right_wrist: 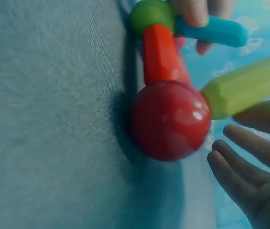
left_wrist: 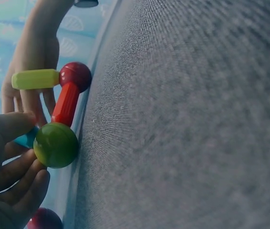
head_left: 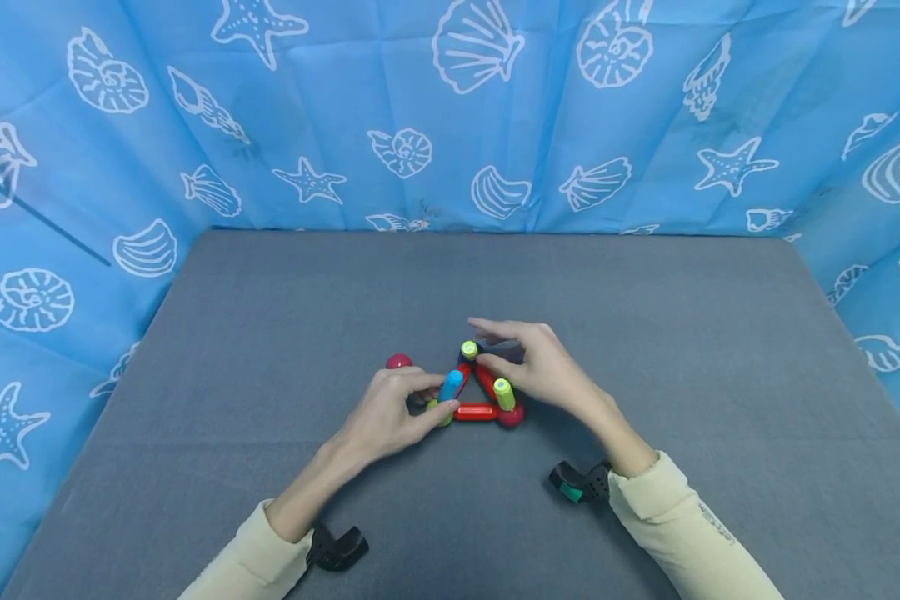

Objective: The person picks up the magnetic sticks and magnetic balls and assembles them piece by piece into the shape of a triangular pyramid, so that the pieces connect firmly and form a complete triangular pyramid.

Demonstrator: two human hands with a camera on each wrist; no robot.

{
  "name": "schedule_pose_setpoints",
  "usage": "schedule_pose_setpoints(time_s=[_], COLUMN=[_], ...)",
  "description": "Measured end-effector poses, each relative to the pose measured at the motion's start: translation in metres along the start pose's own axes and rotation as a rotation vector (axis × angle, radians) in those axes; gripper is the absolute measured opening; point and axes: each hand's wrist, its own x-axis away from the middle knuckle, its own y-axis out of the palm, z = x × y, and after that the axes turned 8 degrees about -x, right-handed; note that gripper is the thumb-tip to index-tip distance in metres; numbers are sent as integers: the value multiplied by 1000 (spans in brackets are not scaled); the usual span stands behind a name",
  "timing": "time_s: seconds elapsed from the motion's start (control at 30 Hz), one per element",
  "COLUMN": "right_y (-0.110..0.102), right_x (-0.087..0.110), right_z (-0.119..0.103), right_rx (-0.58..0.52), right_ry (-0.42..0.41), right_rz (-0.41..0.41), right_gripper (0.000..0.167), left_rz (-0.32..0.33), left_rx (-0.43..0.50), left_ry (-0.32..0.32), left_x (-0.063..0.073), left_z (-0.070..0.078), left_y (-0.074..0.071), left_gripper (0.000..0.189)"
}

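Observation:
On the grey table lies a triangle of red magnetic sticks (head_left: 476, 412) joined by balls at its corners. My left hand (head_left: 390, 412) pinches a blue magnetic stick (head_left: 452, 384) that stands on the green ball (left_wrist: 56, 145) at the left corner. A yellow-green stick (head_left: 504, 394) rises from the red ball (right_wrist: 170, 120) at the right corner. Another yellow-green stick (head_left: 469, 350) stands at the back corner, on a dark ball mostly hidden. Around that back stick my right hand (head_left: 543, 362) is spread, thumb beside it and fingers extended past it.
A loose red ball (head_left: 399, 361) lies just beyond my left hand. Blue curtain (head_left: 435, 108) with white shells hangs behind the table's far edge and along its sides. Black wrist mounts (head_left: 337, 550) sit at both cuffs, close over the table.

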Motion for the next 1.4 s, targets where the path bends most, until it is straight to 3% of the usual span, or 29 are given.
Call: schedule_pose_setpoints(time_s=[0.13, 0.33, 0.57, 0.83, 1.07, 1.17, 1.27, 1.4], right_y=[-6, -7, 1, 5, 4, 3, 3, 4], right_x=[20, 46, 48, 47, 53, 55, 56, 56], right_z=[0, 7, 7, 5, 5, 6, 7, 9], right_rx=[-61, -138, -64, -60, -49, -50, -47, -43], right_ry=[21, -4, -5, -9, 21, 26, 20, 10], right_rz=[62, -9, 15, 19, -7, -6, -7, -7], right_gripper=[35, 35, 26, 27, 65, 63, 53, 41], left_rz=[-19, -26, -27, -39, -17, 5, -36, -160], left_rx=[2, 3, -5, -4, -46, -81, -139, -205], left_ry=[-18, -36, -33, -15, -8, -42, -91, -123], left_x=[0, 1, 2, 3, 2, 1, 0, -3], left_z=[0, 1, 0, -1, -12, -21, -29, -35], left_y=[0, 0, 0, -1, -28, -42, -49, -51], left_gripper=[27, 28, 28, 30, 48, 49, 52, 52])
